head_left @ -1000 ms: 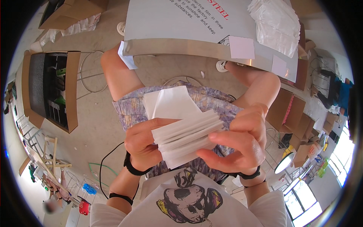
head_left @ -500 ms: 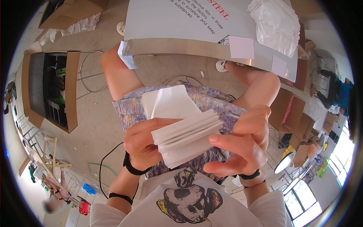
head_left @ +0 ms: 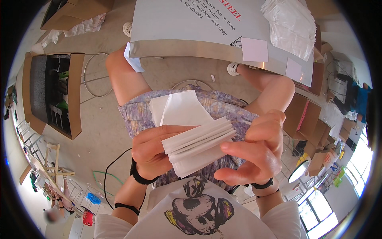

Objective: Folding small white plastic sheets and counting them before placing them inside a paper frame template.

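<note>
My left hand [head_left: 149, 150] is closed on the left end of a thick stack of white paper sheets [head_left: 195, 159]. The upper sheets are fanned into several ridged layers. Beside the stack's right edge is my right hand [head_left: 254, 149], its thumb and index finger spread apart. The index fingertip meets or nearly meets the stack's edge, and nothing shows in this hand. Larger white sheets [head_left: 185, 107] lie on my lap beyond the stack, over the patterned shorts [head_left: 133, 115].
Ahead stands a metal-edged table [head_left: 179, 26] covered in printed film. It carries a pile of white plastic bags [head_left: 290, 26] and a white card [head_left: 254, 49]. An open cardboard box [head_left: 75, 95] with dark contents is at left; more boxes [head_left: 302, 115] are at right.
The stack has shifted very slightly to the right in my left hand, and its upper layers lie a little differently. My right hand has barely moved.
</note>
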The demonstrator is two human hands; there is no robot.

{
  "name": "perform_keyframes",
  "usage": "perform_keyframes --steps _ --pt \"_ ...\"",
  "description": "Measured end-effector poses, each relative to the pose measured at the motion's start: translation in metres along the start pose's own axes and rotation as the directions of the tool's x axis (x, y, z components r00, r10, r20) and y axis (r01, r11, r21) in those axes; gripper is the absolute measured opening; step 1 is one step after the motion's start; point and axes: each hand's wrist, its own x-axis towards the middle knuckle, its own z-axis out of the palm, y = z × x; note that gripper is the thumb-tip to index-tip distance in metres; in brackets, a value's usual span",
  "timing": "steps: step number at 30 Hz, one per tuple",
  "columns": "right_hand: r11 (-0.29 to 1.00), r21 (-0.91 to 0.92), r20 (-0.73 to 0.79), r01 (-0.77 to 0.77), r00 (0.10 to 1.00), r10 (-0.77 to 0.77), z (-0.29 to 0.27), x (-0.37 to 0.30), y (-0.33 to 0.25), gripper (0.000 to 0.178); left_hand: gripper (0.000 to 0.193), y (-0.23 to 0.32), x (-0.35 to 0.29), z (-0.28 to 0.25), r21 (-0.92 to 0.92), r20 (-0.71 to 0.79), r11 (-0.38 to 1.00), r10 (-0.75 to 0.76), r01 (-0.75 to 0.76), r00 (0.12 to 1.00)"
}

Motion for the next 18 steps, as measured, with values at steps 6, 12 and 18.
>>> perform_keyframes --steps 6,12,18 --pt "0.996 -0.084 0.04 0.011 0.999 -0.008 0.0006 -0.0004 0.0012 0.045 0.024 0.0005 0.0001 -0.0001 -0.002 0.016 1.0 -0.016 0.016 1.0" --pt "1.0 0.013 0.001 -0.014 1.0 0.014 -0.0013 -0.0013 -0.0016 0.048 0.027 -0.002 -0.0006 0.0005 -0.046 0.006 0.999 -0.005 0.005 1.0" --pt "0.998 -0.023 0.015 -0.057 0.998 0.057 -0.0019 -0.0001 -0.0027 0.049 0.028 -0.0054 -0.0006 0.0016 0.03 0.028 0.996 0.082 -0.083 0.996"
